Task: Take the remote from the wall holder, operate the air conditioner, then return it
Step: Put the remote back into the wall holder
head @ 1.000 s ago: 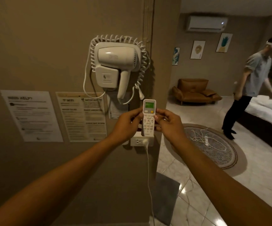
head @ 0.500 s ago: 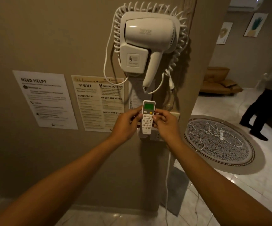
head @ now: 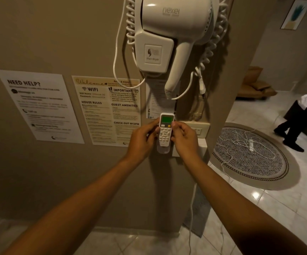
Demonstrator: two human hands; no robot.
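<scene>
A white remote (head: 165,130) with a green screen and a yellow button stands upright against the wall. Its lower end sits in a small clear wall holder (head: 163,150). My left hand (head: 142,139) grips its left edge and my right hand (head: 185,138) grips its right edge, thumbs near the upper buttons. The air conditioner is out of view.
A white wall-mounted hair dryer (head: 169,37) with a coiled cord hangs just above. Printed notices (head: 108,109) are stuck on the wall to the left. A switch plate (head: 198,130) is beside my right hand. A round rug (head: 250,155) with a white cable lies on the tiled floor, and a person's legs (head: 294,129) stand at right.
I have moved closer to the wall, and the view has dropped so the air conditioner is gone from view. Both hands carried the remote down until its base entered the wall holder.
</scene>
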